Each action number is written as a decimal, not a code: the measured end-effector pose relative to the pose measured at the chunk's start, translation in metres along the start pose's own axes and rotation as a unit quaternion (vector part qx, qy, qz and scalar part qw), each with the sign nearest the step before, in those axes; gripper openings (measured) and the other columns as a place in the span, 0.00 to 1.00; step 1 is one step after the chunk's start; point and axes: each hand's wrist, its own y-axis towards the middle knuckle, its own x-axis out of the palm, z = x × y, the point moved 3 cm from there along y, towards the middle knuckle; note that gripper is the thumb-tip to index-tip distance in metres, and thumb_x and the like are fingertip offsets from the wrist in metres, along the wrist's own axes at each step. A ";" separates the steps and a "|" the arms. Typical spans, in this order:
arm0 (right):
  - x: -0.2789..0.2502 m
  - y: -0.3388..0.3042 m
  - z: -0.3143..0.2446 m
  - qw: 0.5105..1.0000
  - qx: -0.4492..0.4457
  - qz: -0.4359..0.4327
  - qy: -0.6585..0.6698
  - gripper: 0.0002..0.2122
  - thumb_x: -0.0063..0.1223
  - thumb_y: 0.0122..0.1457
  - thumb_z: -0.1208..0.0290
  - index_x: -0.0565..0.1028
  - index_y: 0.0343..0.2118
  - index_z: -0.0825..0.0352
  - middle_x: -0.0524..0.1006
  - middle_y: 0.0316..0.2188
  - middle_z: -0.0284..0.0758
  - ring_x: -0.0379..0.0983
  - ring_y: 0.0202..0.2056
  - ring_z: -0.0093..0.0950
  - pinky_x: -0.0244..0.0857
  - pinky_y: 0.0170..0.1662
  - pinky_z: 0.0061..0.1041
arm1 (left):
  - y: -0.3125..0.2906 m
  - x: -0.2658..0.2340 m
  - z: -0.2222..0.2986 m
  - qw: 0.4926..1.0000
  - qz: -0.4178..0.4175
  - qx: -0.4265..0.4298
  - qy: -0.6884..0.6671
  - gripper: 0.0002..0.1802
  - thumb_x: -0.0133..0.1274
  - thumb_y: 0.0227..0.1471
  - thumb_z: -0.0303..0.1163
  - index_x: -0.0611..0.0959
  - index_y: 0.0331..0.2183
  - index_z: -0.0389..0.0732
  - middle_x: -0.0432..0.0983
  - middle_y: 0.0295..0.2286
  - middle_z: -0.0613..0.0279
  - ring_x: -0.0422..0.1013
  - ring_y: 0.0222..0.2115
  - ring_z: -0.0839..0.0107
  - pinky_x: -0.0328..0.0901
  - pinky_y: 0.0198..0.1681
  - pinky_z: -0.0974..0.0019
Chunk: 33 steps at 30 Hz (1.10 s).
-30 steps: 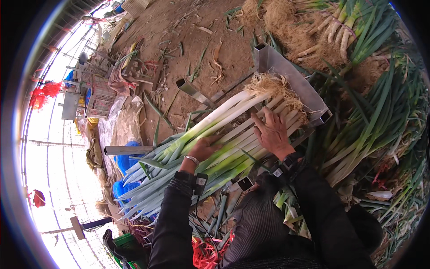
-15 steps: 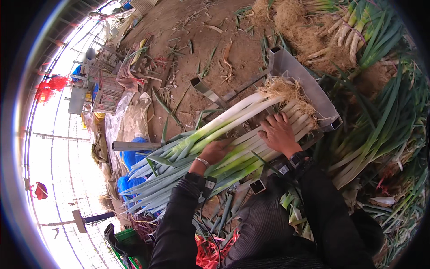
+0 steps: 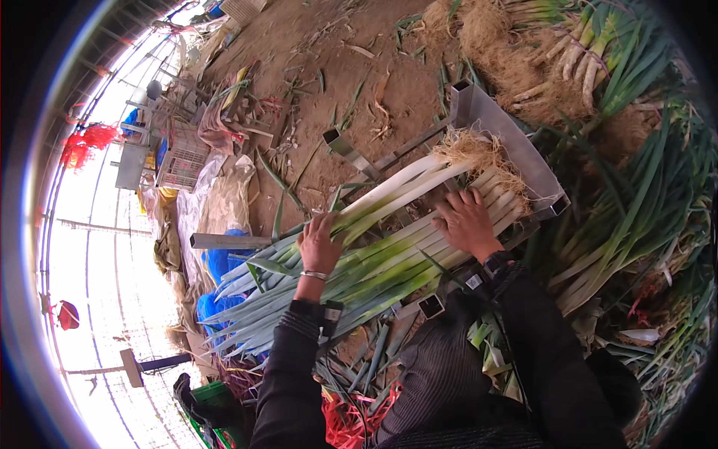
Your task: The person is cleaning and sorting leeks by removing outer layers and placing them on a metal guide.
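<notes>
A bundle of long green onions (image 3: 404, 251) lies slantwise across a metal frame (image 3: 359, 157), white stalks and bushy roots (image 3: 482, 153) at the upper right, blue-green leaves at the lower left. Two of the stalks lie slightly apart along the upper side. My left hand (image 3: 320, 247), with a bracelet at its wrist, curls its fingers over the green part of these upper onions. Its palm side is hidden. Flat across the white stalks near the roots rests my right hand (image 3: 468, 224), fingers stretched and slightly apart. The root ends face a metal end plate (image 3: 516, 135).
Bundled green onions (image 3: 591, 60) with matted roots lie at the far right, and a loose heap (image 3: 628, 209) covers the right side. Red strips (image 3: 355, 411) and a green crate (image 3: 213, 396) are near me. A plastic crate (image 3: 179, 161) stands at the left by the wire mesh.
My left hand has moved up and left, from the middle of the bundle to the leaves of the upper onions. My right hand and the bundle have stayed nearly in place.
</notes>
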 end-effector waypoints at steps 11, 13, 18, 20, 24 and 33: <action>-0.004 -0.001 0.001 1.000 0.005 0.024 0.017 0.18 0.56 0.52 0.55 0.75 0.42 0.61 0.70 0.40 0.35 0.63 0.49 0.36 0.49 0.59 0.44 | 0.008 -0.035 -0.017 0.992 -0.077 0.043 -0.089 0.21 0.65 0.41 0.31 0.76 0.39 0.39 0.70 0.36 0.55 0.70 0.39 0.53 0.65 0.41 0.53; -0.002 0.000 0.003 1.000 0.016 -0.003 0.021 0.18 0.56 0.52 0.55 0.75 0.42 0.61 0.70 0.41 0.36 0.62 0.49 0.36 0.49 0.59 0.44 | 0.008 -0.040 0.010 0.994 -0.050 0.052 -0.082 0.21 0.65 0.41 0.31 0.74 0.38 0.40 0.69 0.37 0.56 0.71 0.38 0.52 0.66 0.38 0.53; -0.005 0.000 0.001 0.998 -0.003 0.055 0.014 0.19 0.56 0.52 0.54 0.76 0.43 0.60 0.71 0.42 0.36 0.63 0.50 0.37 0.51 0.59 0.45 | 0.011 -0.047 0.075 0.985 -0.052 0.112 -0.117 0.20 0.64 0.43 0.34 0.76 0.40 0.43 0.72 0.36 0.55 0.73 0.35 0.52 0.67 0.34 0.53; -0.007 0.000 0.000 0.996 -0.010 0.088 0.000 0.19 0.56 0.52 0.54 0.76 0.43 0.60 0.72 0.42 0.37 0.64 0.50 0.37 0.52 0.59 0.45 | 0.014 -0.049 0.083 0.970 -0.096 0.169 -0.148 0.22 0.62 0.45 0.35 0.77 0.43 0.41 0.75 0.35 0.54 0.74 0.36 0.51 0.68 0.38 0.55; -0.008 0.001 -0.001 0.999 0.002 0.036 0.014 0.17 0.56 0.51 0.59 0.76 0.42 0.61 0.71 0.39 0.37 0.66 0.46 0.38 0.55 0.55 0.44 | 0.022 -0.032 0.071 0.932 -0.244 0.194 -0.185 0.26 0.60 0.51 0.36 0.75 0.50 0.37 0.76 0.42 0.51 0.76 0.38 0.60 0.68 0.40 0.61; -0.008 0.003 0.000 0.999 0.023 -0.021 -0.012 0.15 0.56 0.49 0.61 0.75 0.40 0.60 0.69 0.38 0.36 0.64 0.46 0.37 0.54 0.55 0.44 | 0.026 0.031 0.060 0.862 -0.367 0.045 -0.348 0.31 0.67 0.44 0.33 0.77 0.50 0.37 0.77 0.45 0.63 0.72 0.45 0.74 0.65 0.52 0.68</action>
